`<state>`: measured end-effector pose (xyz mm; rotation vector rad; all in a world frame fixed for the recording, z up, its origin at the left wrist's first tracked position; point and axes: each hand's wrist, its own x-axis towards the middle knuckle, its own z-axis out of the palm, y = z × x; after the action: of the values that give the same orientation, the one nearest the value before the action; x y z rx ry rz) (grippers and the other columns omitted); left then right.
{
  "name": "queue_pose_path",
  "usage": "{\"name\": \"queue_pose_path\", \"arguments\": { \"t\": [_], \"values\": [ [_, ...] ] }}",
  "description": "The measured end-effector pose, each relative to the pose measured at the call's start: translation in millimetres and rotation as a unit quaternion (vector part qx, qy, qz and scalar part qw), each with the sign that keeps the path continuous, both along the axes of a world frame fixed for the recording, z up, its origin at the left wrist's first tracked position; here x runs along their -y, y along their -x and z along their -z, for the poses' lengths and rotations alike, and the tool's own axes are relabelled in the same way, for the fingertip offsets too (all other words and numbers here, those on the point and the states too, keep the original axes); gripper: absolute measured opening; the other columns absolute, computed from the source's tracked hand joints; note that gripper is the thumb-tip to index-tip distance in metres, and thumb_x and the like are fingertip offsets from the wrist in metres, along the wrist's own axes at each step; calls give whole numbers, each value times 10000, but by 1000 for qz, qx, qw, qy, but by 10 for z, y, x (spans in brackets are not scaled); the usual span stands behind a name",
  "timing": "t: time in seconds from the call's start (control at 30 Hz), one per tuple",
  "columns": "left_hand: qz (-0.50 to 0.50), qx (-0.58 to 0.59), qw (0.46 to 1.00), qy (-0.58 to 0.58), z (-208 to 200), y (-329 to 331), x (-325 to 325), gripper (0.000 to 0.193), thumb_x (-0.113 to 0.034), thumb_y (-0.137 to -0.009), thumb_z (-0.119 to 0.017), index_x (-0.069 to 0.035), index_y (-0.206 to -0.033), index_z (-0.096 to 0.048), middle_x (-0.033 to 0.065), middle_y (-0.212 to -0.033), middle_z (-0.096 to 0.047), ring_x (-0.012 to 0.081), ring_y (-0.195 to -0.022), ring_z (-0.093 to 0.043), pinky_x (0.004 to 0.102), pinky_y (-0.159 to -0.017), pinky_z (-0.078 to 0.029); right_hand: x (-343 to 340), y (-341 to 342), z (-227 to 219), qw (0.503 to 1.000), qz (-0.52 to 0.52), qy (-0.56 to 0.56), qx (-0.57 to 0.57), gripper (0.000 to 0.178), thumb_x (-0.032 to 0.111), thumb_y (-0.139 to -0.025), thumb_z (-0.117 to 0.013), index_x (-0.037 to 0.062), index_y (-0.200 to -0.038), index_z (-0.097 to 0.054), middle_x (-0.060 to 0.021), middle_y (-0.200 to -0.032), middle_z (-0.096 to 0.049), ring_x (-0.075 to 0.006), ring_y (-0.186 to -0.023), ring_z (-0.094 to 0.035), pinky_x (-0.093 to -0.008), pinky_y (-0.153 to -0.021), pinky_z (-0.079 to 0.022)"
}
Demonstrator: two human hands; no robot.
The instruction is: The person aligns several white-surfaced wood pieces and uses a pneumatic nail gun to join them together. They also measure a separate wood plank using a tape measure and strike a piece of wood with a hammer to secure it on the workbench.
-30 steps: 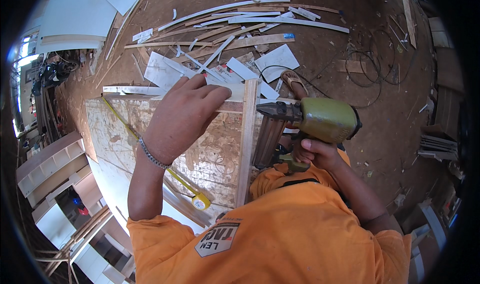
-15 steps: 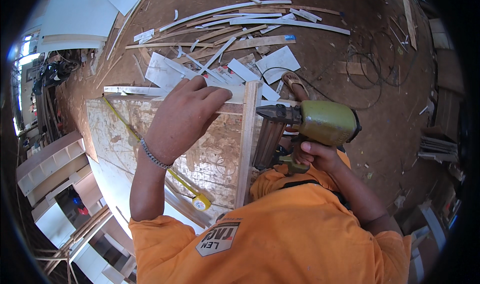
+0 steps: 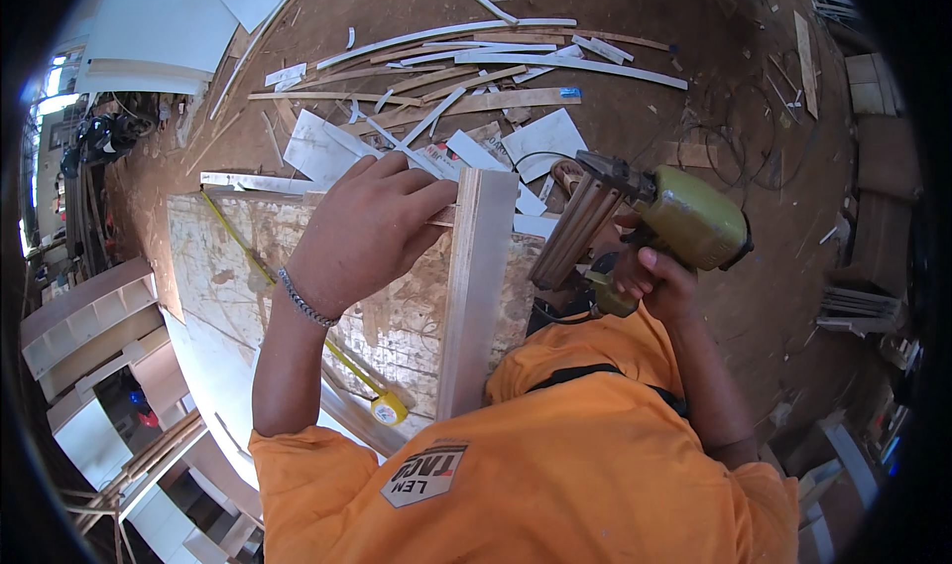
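In my right hand [image 3: 658, 282] is a green pneumatic nail gun [image 3: 697, 217], its handle wrapped by my fingers. The gun's dark nose and magazine stand apart from the wooden frame piece, to its right. A narrow plywood board [image 3: 480, 286] runs from the far edge of the worktop toward my body. My left hand [image 3: 372, 229] has its fingers curled over a thin wooden strip that meets the board's far end; the fingers hide most of that strip. Left of the board lies a yellow tape measure [image 3: 389, 408], its blade drawn out under my left forearm.
The worn, stained worktop [image 3: 397, 341] lies under the board. Beyond it, wood strips [image 3: 496, 53] and white offcuts [image 3: 550, 139] litter the dirt floor. A dark air hose [image 3: 739, 152] loops at the right. Shelf-like panels [image 3: 94, 316] stand at the left.
The nail gun has moved right, away from the board, and its nose has swung upward. The board has shifted slightly left and turned, showing more of its broad face. My left hand keeps its grip.
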<state>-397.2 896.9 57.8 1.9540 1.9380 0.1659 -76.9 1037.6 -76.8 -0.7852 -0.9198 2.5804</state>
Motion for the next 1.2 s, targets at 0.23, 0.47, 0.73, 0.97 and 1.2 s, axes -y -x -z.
{"name": "queue_pose_path", "arguments": {
  "t": [0.23,0.47,0.73,0.97,1.2],
  "values": [
    [-6,37,999,-25,58,20,29,290,-121,-799,-727,-56,-1077,-678,72,-1010,-700,281,-924,-569,402,-854,-466,-204,-14,-59,999,-13,-40,24,560,223,-915,-640,-52,-1385,-512,9,-594,-417,-104,-519,-436,-293,-587,-430],
    [-50,52,997,-39,44,-80,50,277,-142,-820,-697,-72,-1087,-683,55,-1044,-706,266,-961,-568,393,-894,-442,-553,43,-26,970,-14,-219,100,523,244,-915,-674,-39,-1338,-554,-2,-692,-523,-106,-606,-518,-285,-597,-433],
    [-166,-11,985,-40,20,-342,144,285,-118,-818,-693,-101,-1103,-680,35,-1123,-690,265,-1066,-587,409,-995,-434,-987,611,-197,902,-88,-356,230,209,183,-869,-803,52,-962,-669,0,-764,-628,-108,-678,-583,-278,-635,-456],
    [-285,-46,956,-50,34,-650,192,286,-97,-853,-653,-131,-1136,-674,48,-1184,-662,237,-1244,-568,489,-1184,-309,-1044,1175,-207,910,-150,-372,111,246,142,-837,-837,46,-979,-660,0,-777,-634,-113,-651,-579,-285,-623,-459],
    [-330,-71,940,-55,20,-950,91,250,-152,-907,-589,-151,-1144,-670,64,-1243,-635,231,-1324,-518,474,-1173,-333,-1473,1957,-472,766,-196,-612,26,457,191,-858,-851,4,-1225,-652,-68,-1089,-695,-141,-970,-647,-317,-829,-530]
  ]
}}
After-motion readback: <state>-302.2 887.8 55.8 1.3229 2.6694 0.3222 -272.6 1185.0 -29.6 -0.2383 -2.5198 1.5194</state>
